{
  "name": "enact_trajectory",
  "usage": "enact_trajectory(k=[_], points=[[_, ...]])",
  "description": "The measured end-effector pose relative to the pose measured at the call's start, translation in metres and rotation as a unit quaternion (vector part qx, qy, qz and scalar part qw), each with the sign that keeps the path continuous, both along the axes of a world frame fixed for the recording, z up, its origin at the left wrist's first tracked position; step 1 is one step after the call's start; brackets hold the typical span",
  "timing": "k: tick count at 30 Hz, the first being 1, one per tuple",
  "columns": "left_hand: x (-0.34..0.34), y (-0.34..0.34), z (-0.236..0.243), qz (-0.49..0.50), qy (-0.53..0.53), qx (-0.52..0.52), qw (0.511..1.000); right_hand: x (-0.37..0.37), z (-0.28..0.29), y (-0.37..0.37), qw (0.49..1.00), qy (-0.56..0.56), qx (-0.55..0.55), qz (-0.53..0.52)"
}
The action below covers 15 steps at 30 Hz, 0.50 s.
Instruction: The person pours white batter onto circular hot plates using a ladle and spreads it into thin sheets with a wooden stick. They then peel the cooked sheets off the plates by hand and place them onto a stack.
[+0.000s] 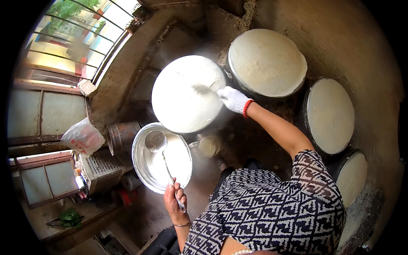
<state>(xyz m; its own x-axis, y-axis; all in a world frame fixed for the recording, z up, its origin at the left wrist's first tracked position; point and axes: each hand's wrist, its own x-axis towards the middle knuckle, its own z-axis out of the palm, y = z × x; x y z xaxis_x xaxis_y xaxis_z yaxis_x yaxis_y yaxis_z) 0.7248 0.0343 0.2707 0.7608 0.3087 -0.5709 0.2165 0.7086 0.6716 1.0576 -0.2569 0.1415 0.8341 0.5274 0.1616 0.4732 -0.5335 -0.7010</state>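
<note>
My left hand (174, 198), bare, is closed round the handle of a metal ladle (156, 141). The ladle's bowl hangs over a white bucket (137, 161) with white material inside. My right hand (233, 100), in a white glove with a red cuff, reaches over the right edge of a large round vat (182, 102) with a smooth white surface. From its fingers a blurred pale flat shape extends onto that surface, touching or just above it; its kind is unclear.
More white-topped vats (267, 63), (330, 117), (352, 176) curve along the wall. A small pale-topped container with a handle (208, 146) stands below the large vat. At left are a rusty metal bucket (121, 137), a white plastic bag (83, 137) and a barred window (72, 38).
</note>
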Motion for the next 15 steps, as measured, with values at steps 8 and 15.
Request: enact_trajectory(k=[8, 15], points=[[0.004, 0.023, 0.01, -0.049, 0.025, 0.03, 0.998, -0.049, -0.007, 0.007, 0.974, 0.126, 0.034, -0.184], [0.038, 0.061, 0.008, -0.127, 0.005, 0.03, 0.991, -0.044, 0.008, 0.041, 0.992, -0.024, 0.026, -0.122]])
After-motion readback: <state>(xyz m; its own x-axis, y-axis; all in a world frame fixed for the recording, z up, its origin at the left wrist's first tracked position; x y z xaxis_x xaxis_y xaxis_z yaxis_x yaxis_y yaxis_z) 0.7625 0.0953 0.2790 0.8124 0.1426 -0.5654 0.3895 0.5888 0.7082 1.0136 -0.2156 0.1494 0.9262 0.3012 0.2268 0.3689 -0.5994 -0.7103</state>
